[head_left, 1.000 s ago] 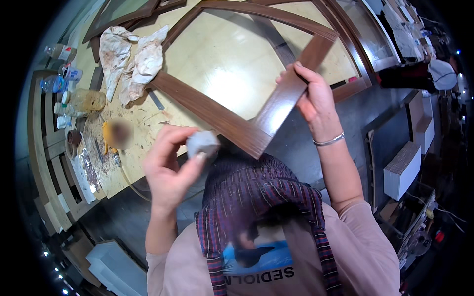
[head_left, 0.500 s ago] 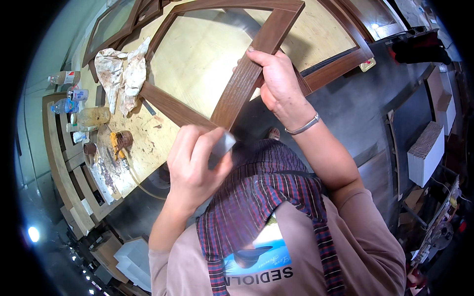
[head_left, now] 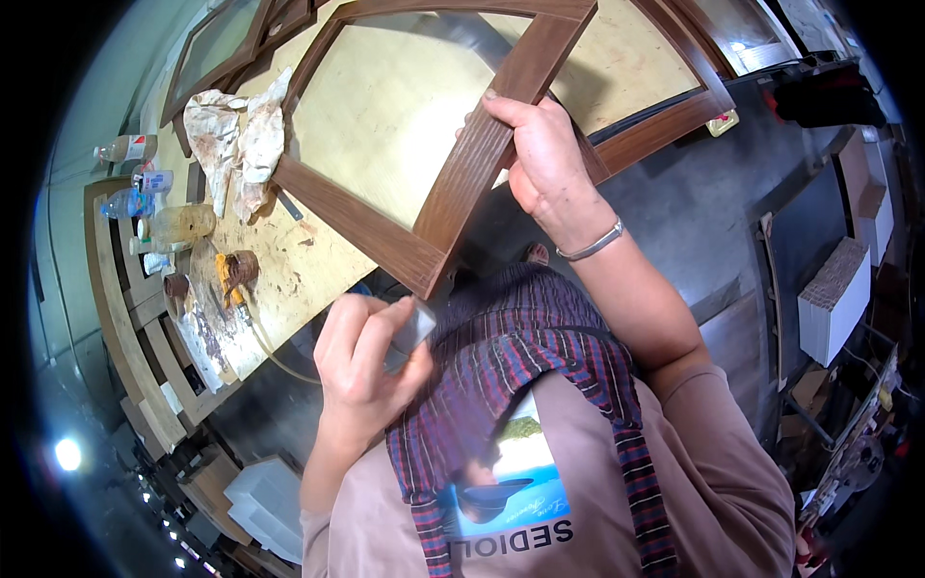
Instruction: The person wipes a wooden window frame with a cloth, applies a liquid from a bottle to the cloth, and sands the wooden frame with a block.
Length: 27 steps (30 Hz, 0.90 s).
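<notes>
A brown wooden frame [head_left: 467, 159], perhaps a door frame, is tilted over the table edge with one corner pointing towards me. My right hand [head_left: 549, 159] grips its right-hand rail, thumb on the upper face and fingers mostly hidden beneath. Just below the near corner, my left hand [head_left: 361, 356] pinches a small light-grey pad [head_left: 414, 328] that looks like a sanding block. The pad is slightly blurred and appears apart from the wood. A stained white cloth [head_left: 236, 144] lies beside the frame's left corner.
The pale worktable [head_left: 332, 275] carries a yellow-handled tool with a hose [head_left: 234, 279]. Several bottles [head_left: 183, 226] stand along its left side. More brown frames [head_left: 655, 130] lie behind and to the right. A white box [head_left: 833, 299] sits at far right.
My left hand has moved down and slightly left with the grey pad, away from the frame's near corner, which now shows fully. My right hand and the frame have barely moved.
</notes>
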Available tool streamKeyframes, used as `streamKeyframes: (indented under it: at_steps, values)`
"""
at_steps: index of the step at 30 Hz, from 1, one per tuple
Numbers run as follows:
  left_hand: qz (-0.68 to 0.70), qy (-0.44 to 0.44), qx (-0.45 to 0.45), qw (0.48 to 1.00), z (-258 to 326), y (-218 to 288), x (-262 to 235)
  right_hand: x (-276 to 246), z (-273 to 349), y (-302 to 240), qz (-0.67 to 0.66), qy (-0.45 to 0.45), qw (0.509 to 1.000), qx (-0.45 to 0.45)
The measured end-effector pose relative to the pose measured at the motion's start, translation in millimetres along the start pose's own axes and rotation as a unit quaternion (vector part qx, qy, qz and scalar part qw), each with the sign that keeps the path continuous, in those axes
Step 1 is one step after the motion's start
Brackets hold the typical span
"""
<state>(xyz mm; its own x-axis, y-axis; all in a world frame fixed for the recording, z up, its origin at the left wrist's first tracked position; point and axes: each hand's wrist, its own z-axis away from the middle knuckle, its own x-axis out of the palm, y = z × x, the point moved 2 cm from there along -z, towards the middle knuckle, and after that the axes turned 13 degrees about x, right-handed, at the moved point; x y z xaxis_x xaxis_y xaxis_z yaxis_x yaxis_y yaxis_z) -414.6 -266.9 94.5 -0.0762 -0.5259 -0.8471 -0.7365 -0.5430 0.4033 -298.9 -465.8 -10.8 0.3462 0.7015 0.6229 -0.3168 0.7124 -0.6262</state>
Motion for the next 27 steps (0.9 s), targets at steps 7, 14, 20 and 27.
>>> streamKeyframes:
  at_steps: [7, 14, 20, 27]
  values:
    - [0.040, 0.041, -0.032, 0.998, 16, -13, -1, -1, -5, 1, 0.020, 0.020, 0.999, 0.045]
    - [0.272, 0.436, -0.367, 0.775, 162, -144, -61, -23, -9, -6, -0.035, 0.023, 0.993, 0.108]
    - [0.096, 0.546, -0.545, 0.628, 362, -285, -98, -35, -19, -6, 0.003, 0.067, 0.989, 0.133]
    - [-0.065, 0.514, -0.519, 0.679, 352, -356, -101, -36, -14, -10, -0.008, 0.100, 0.986, 0.132]
